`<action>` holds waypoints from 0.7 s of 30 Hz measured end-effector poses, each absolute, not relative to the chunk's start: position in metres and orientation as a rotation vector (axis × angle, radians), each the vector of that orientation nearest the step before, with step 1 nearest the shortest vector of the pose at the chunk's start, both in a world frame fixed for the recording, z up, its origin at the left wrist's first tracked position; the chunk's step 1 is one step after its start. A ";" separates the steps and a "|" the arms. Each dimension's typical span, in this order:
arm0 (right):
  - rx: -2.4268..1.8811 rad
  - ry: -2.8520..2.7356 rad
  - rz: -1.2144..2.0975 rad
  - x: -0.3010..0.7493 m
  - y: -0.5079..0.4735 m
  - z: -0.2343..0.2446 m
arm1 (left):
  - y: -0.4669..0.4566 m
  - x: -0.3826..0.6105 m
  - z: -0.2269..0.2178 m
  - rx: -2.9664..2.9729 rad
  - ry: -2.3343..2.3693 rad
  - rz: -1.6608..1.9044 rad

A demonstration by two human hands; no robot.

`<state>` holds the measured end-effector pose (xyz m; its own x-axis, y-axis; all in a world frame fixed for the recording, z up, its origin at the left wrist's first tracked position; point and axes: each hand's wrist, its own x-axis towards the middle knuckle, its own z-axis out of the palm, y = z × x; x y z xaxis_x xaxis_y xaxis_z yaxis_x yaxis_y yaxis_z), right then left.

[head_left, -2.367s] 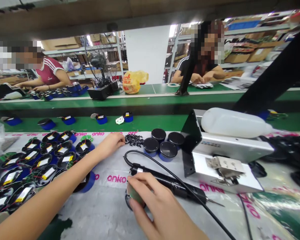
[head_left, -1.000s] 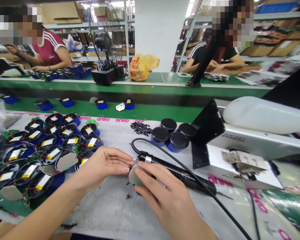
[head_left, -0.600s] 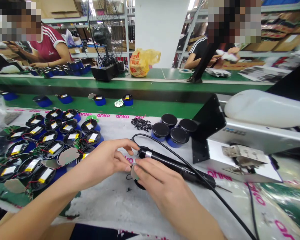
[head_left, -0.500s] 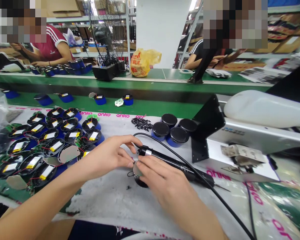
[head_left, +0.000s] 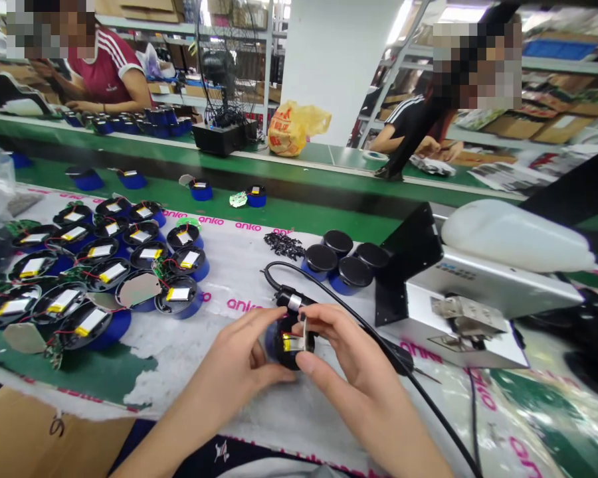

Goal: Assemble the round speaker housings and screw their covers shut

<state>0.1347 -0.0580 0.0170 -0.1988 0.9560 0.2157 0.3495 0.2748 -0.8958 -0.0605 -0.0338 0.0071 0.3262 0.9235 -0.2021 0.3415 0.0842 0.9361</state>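
Observation:
A round black-and-blue housing [head_left: 275, 340] with a yellow-and-white battery [head_left: 290, 342] inside sits on the sheet in front of me. My left hand [head_left: 232, 355] grips its left side, thumb near and fingers at the far rim. The fingers of my right hand [head_left: 353, 362] pinch a thin pale circuit board [head_left: 305, 333], tilted up nearly edge-on at the housing's right. Just behind my hands lies a black electric screwdriver [head_left: 295, 302] with a silver band, its cable looping over it.
Several open housings with batteries [head_left: 112, 272] crowd the left. A pile of small black pieces [head_left: 284, 245] and closed round housings [head_left: 355, 272] lie beyond my hands. A silver metal machine [head_left: 478, 325] stands at right. Across the green bench, two people work near a yellow bag [head_left: 289, 136].
My left hand has come down to the housing's side. My right hand has drawn back and turned, tilting the circuit board upright, so the battery now shows. The view has shifted slightly.

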 end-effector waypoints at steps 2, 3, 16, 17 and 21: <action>-1.181 -1.638 0.996 0.133 -0.062 0.012 | -0.033 -0.056 0.001 1.308 1.085 0.677; -1.173 -1.608 1.029 0.132 -0.064 0.009 | -0.032 -0.056 -0.001 1.218 1.020 0.679; -1.180 -1.701 0.795 0.127 -0.073 -0.004 | -0.022 -0.052 0.002 0.838 0.987 0.715; -1.174 -1.707 0.798 0.127 -0.073 -0.003 | -0.022 -0.050 0.004 0.846 0.990 0.710; -1.168 -1.782 0.763 0.130 -0.073 0.002 | -0.018 -0.045 0.013 0.884 1.007 0.683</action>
<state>0.1304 -0.0733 0.0023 -0.2019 0.9252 0.3213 0.4062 0.3776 -0.8322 -0.0450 -0.0179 0.0130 0.3892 0.8204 -0.4190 -0.0856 0.4851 0.8703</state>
